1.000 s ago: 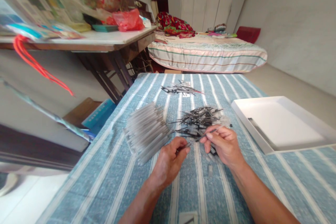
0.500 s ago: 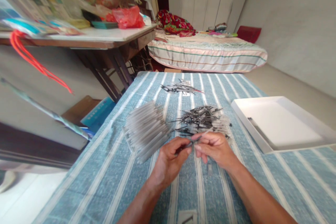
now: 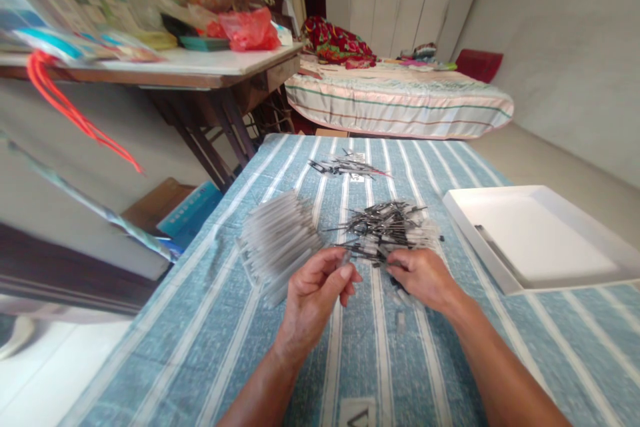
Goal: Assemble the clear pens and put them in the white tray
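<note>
Heap of spiky black-and-clear sticks (image 3: 385, 221) borders curled right hand (image 3: 425, 275), hold unclear; left hand (image 3: 314, 287) pinches small greyish piece (image 3: 346, 257).

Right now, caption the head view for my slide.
Left hand beside translucent sticks, right hand at the dark pile.

Upper left: red plastic bag (image 3: 251, 29) lay on side table (image 3: 200, 69). Top centre: floral red cloth (image 3: 337, 42) sat on bed (image 3: 400, 99).

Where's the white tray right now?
In the head view, the white tray lies on the striped cloth at the right, beyond the right hand and to the right of the dark, thin pieces.
</note>
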`<state>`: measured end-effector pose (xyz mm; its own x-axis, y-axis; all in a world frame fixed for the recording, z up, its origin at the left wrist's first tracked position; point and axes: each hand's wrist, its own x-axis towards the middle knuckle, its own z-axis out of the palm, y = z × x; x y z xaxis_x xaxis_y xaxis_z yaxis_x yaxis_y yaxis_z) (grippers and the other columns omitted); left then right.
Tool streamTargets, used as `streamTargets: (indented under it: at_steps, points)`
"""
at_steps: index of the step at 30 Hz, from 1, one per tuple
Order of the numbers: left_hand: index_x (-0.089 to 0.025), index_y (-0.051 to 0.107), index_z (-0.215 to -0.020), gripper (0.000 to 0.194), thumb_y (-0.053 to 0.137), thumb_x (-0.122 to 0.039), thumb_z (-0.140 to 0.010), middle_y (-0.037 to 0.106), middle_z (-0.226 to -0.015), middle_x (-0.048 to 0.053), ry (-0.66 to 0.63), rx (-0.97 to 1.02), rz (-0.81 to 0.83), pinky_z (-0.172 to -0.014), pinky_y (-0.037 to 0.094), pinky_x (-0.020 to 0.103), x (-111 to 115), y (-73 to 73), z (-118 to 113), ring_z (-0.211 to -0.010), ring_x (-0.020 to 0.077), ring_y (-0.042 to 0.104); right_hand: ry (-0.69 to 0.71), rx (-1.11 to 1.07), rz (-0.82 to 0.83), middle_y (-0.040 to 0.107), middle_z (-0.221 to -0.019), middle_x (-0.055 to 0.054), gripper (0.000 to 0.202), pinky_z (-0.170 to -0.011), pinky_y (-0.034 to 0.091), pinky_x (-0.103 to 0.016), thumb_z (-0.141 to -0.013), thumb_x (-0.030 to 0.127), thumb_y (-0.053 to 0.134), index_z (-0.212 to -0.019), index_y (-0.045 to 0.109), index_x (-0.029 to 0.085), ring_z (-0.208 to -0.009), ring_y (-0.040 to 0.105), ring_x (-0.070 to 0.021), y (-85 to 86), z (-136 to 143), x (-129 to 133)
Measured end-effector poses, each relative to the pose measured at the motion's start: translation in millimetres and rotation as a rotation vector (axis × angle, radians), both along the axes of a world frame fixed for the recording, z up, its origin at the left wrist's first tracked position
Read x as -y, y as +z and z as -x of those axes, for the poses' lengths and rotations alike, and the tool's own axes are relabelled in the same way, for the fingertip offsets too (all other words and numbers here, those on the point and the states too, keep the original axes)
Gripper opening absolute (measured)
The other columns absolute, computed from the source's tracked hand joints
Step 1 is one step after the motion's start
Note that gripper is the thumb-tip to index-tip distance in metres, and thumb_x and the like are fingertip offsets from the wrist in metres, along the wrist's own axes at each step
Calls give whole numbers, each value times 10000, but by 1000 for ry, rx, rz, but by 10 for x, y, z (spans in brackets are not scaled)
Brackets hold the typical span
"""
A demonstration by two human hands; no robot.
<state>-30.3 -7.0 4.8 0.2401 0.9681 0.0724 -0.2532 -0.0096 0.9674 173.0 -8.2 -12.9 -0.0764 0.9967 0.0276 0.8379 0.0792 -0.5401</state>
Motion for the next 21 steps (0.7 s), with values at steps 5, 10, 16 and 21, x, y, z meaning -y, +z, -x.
streamTargets:
  at_steps: [5,10,16,21]
  points:
    - [-199,572,-1112,339,586,-282,-784,597,-633,-13,-62,-70,22,-413,347,166,5,-14,29,-477,60,448,17,271,73,673,-670,-1,173,-558,320,-221,-801,268,505,-816,677,247,-640,609,-153,56,63,10]
    - [-193,598,-1066,303,583,-294,-780,598,-639,-8,-98,-91,51,-402,334,164,16,-21,21,-473,58,434,38,367,53,692,-720,-22,204,-572,319,-240,-825,284,469,-843,670,248,-713,636,-186,52,121,11]
    - [-183,599,-1052,312,587,-313,-769,600,-640,1,-88,-97,61,-388,329,164,14,-21,12,-449,56,436,55,417,56,696,-741,-35,204,-573,331,-247,-829,292,464,-853,661,242,-721,645,-198,44,158,22]
    - [-189,610,-1049,323,599,-326,-757,604,-629,-3,-84,-114,74,-387,332,167,18,-19,-2,-450,58,431,98,474,33,704,-798,-66,228,-597,369,-254,-849,263,432,-918,648,234,-767,652,-215,60,254,18]
